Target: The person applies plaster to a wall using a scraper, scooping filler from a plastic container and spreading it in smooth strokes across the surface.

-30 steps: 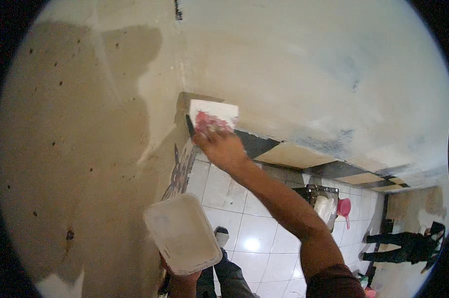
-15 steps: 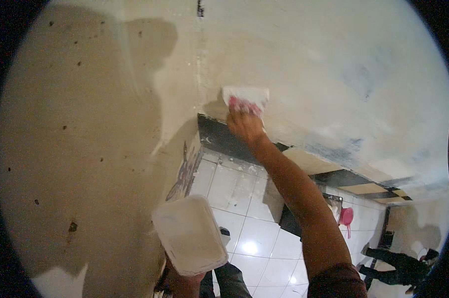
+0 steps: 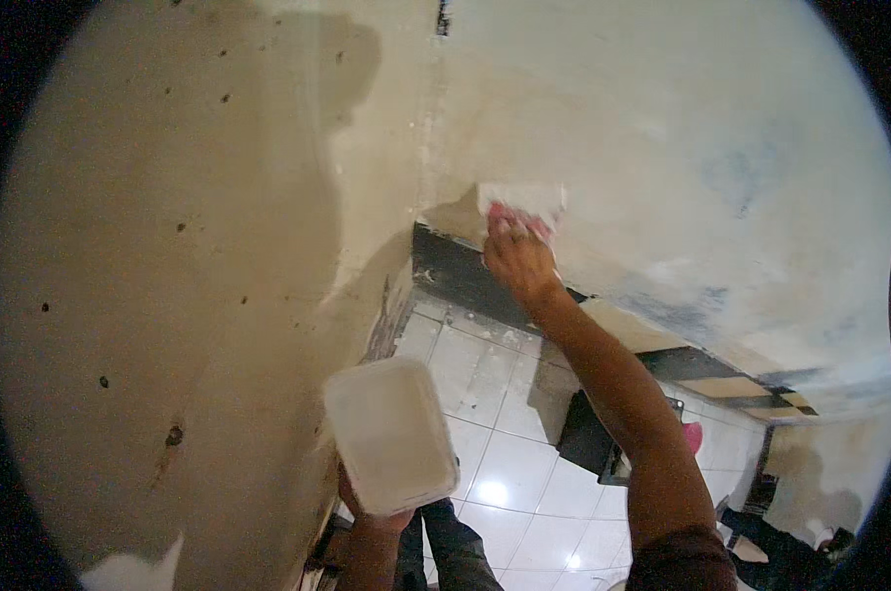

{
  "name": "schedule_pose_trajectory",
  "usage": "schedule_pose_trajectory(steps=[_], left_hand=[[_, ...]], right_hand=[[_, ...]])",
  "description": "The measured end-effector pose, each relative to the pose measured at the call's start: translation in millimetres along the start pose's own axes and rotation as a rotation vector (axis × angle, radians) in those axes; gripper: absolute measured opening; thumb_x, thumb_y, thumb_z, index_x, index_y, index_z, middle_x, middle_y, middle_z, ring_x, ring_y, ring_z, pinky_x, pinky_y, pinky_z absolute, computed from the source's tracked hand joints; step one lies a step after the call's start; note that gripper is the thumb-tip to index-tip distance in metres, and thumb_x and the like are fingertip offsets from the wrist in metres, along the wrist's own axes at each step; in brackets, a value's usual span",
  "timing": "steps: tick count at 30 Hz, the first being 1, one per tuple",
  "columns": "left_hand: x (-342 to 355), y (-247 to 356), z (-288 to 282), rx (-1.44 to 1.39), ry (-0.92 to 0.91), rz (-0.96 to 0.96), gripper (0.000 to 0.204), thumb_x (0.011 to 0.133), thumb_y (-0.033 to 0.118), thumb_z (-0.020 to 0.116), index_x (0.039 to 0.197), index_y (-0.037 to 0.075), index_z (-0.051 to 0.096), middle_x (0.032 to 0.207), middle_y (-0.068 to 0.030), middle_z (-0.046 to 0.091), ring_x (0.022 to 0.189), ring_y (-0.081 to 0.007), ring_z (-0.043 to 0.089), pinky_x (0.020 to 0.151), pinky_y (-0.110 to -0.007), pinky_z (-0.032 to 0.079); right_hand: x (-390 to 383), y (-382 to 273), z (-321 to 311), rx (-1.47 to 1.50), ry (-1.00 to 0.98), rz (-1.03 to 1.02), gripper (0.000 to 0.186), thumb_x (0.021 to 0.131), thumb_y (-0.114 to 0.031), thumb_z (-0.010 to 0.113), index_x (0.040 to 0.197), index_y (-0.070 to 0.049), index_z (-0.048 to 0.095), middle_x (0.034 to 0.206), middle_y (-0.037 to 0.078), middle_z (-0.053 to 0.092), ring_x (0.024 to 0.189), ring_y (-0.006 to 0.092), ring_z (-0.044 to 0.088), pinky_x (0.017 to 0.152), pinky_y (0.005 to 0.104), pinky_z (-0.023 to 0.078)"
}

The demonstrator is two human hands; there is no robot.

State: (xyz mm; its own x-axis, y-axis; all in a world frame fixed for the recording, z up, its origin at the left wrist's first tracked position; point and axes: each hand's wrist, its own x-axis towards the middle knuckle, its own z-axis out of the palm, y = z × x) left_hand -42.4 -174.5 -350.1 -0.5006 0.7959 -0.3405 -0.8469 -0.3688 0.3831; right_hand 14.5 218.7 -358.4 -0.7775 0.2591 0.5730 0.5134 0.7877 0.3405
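A wide putty blade (image 3: 521, 197), white with filler and fitted with a pink handle, is pressed flat against the pale wall (image 3: 682, 128) just above the dark tile band (image 3: 455, 271), close to the inside corner. It is gripped by the right hand (image 3: 517, 254), whose fingers are closed round the handle. A white rectangular tray (image 3: 390, 433), smeared all over with filler, is held from beneath by the left hand (image 3: 372, 517), closed on its underside, with the tray raised near the brown wall (image 3: 170, 295). If the blade were tilted too steeply, ridges or gouges could be left in the fresh coat; with too little pressure, filler might be dragged down onto the dark tiles. The tray is tipped somewhat, so filler could slide off toward the white floor tiles (image 3: 505, 414). The blade's edge appears blurred, and its load cannot be judged.
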Motion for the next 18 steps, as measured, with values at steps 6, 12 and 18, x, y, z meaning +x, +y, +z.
schedule_pose_trajectory(steps=[6, 12, 18], left_hand=[[33, 5, 13, -0.275, -0.099, -0.066, 0.061, 0.093, 0.048, 0.042, 0.139, 0.008, 0.036, 0.135, -0.0138, 0.046, 0.122, -0.0318, 0.048, 0.101, -0.05, 0.041], [76, -7, 31, -0.17, -0.162, -0.105, 0.058, 0.093, 0.045, 0.043, 0.138, 0.007, 0.038, 0.132, -0.0135, 0.049, 0.12, -0.0303, 0.05, 0.1, -0.047, 0.042], [102, -22, 39, 0.149, -0.248, -0.106, 0.058, 0.094, 0.048, 0.039, 0.139, 0.01, 0.037, 0.136, -0.0117, 0.047, 0.121, -0.0294, 0.05, 0.1, -0.049, 0.042]], right_hand=[[-2, -34, -164, 0.475, -0.075, 0.361, 0.043, 0.08, -0.011, 0.061, 0.122, -0.008, 0.053, 0.111, 0.015, 0.062, 0.092, 0.0256, 0.063, 0.077, 0.0397, 0.053], [-1, -52, -242, 1.458, 0.412, 1.298, 0.027, 0.08, -0.003, 0.062, 0.106, -0.003, 0.053, 0.101, 0.008, 0.062, 0.088, 0.0157, 0.06, 0.076, 0.0303, 0.051], [-28, -83, -215, 1.33, -0.179, 1.392, 0.028, 0.084, -0.005, 0.063, 0.109, 0.006, 0.058, 0.093, 0.011, 0.066, 0.078, 0.0136, 0.063, 0.072, 0.0258, 0.051]])
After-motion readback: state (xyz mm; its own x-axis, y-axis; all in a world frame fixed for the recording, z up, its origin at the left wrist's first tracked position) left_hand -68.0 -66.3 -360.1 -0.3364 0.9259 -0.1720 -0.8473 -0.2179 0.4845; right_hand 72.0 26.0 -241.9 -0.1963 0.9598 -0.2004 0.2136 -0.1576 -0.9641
